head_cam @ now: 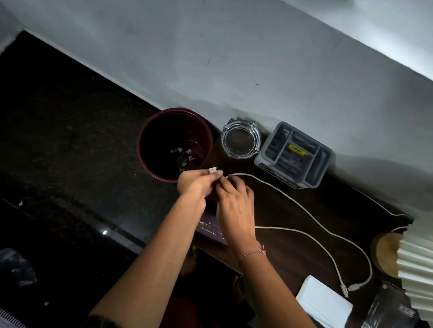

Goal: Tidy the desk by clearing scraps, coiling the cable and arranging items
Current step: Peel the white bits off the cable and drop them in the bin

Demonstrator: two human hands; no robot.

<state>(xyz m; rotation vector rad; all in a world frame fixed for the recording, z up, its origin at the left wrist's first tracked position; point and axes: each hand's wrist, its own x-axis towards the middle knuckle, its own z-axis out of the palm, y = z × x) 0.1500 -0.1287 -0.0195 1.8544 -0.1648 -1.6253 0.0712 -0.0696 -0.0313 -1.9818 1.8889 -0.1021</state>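
Fingers [215, 174] pinching, seemingly, scraps [212, 169]

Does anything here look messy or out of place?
Yes. A white cable sprawls uncoiled across the dark desk. One pale scrap lies on the floor left of the maroon bin, while other scraps sit inside the bin.

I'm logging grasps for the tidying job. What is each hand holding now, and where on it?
The left hand pinches a small pale scrap between its fingertips, beside the bin. The right hand seems to hold the white cable near its end.
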